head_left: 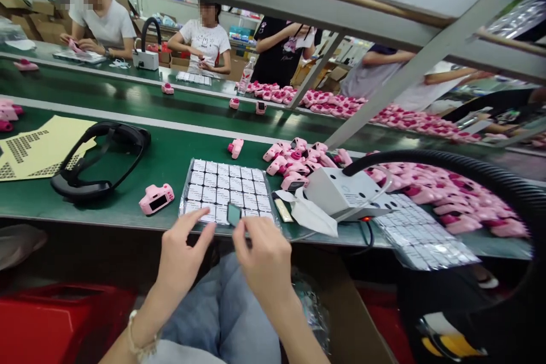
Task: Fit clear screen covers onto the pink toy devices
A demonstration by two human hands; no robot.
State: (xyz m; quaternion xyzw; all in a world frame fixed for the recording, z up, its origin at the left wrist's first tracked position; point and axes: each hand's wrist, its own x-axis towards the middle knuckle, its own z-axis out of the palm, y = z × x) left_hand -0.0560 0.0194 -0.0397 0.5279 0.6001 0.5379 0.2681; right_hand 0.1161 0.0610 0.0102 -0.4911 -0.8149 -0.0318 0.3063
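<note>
Between the thumb and fingers of my right hand (262, 250) is a small dark square piece (234, 214), thin and glassy like a little screen cover. My left hand (184, 247) is beside it, thumb and forefinger spread apart with nothing in them. Both hands are at the near edge of a sheet of white labelled squares (228, 185), laid out in a grid under clear plastic. A pink toy camera (157, 199) lies just left of the sheet, its dark screen facing up. Another pink toy camera (235, 148) lies beyond the sheet.
A black headset (100, 162) and yellow sticker sheets (40, 145) lie left. At right stand a grey box with a black hose (347, 190), a white tissue (313, 216), a second grid sheet (426, 233) and piled pink cameras (426, 182). A slanted metal post (375, 88) rises behind; several people work opposite.
</note>
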